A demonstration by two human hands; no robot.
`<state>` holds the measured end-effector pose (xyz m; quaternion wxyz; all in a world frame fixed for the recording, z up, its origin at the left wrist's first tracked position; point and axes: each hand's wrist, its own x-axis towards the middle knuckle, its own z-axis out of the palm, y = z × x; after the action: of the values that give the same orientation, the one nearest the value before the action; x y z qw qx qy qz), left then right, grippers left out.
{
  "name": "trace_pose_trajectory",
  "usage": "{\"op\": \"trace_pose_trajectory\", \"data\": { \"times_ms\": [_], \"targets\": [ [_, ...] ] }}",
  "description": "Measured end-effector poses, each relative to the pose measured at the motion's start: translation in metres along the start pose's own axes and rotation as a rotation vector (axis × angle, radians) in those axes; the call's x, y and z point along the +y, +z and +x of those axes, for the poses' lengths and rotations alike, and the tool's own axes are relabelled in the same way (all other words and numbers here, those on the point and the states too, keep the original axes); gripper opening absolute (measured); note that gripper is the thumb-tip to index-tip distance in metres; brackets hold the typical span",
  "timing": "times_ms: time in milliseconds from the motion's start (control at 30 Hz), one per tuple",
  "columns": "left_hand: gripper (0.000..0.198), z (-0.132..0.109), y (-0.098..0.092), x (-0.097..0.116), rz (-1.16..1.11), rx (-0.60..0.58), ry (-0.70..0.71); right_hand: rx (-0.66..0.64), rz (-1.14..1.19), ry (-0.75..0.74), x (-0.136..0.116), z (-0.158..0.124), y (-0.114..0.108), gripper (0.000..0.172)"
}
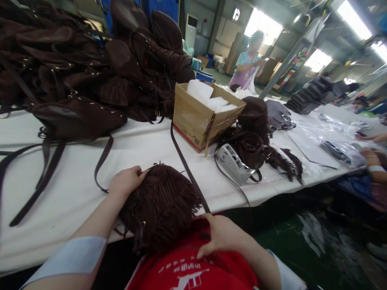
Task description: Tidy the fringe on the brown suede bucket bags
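Observation:
A dark brown fringed bag (160,205) lies at the near edge of the white table (75,181), partly over my lap. My left hand (126,182) grips its top left edge, fingers curled into the fringe. My right hand (222,235) rests on the bag's lower right side against my red shirt, fingers bent around it. A long brown strap (186,167) runs from the bag up toward the cardboard box.
A big pile of brown bags (84,68) fills the table's far left. A cardboard box (205,112) with white sheets, a grey tape dispenser (234,163) and another fringed bag (256,141) sit right of centre. Two other people work farther along and behind.

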<state>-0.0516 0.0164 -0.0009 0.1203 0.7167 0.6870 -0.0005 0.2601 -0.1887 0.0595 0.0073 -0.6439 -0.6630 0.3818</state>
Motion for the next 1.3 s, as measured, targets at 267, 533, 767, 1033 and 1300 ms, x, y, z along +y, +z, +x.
{"op": "trace_pose_trajectory", "data": {
  "times_ms": [267, 533, 767, 1033, 1300],
  "targets": [
    [0.063, 0.001, 0.002, -0.001, -0.006, 0.019, 0.002, 0.465, -0.030, -0.381, -0.023, 0.037, 0.000, 0.055],
    [0.058, -0.008, -0.003, 0.004, -0.008, 0.045, -0.021, 0.243, -0.286, -0.321, -0.041, 0.064, 0.030, 0.025],
    [0.062, -0.006, 0.004, 0.001, -0.035, 0.099, 0.013, 0.088, -0.369, -0.164, 0.004, 0.031, -0.018, 0.019],
    [0.053, 0.003, 0.008, -0.007, -0.103, 0.099, 0.018, 0.218, -0.233, -0.714, -0.099, 0.070, 0.000, 0.045],
    [0.053, 0.011, 0.010, -0.011, -0.171, 0.100, 0.006, 0.255, -0.510, -0.668, -0.149, 0.144, 0.051, 0.021]
  ]
}}
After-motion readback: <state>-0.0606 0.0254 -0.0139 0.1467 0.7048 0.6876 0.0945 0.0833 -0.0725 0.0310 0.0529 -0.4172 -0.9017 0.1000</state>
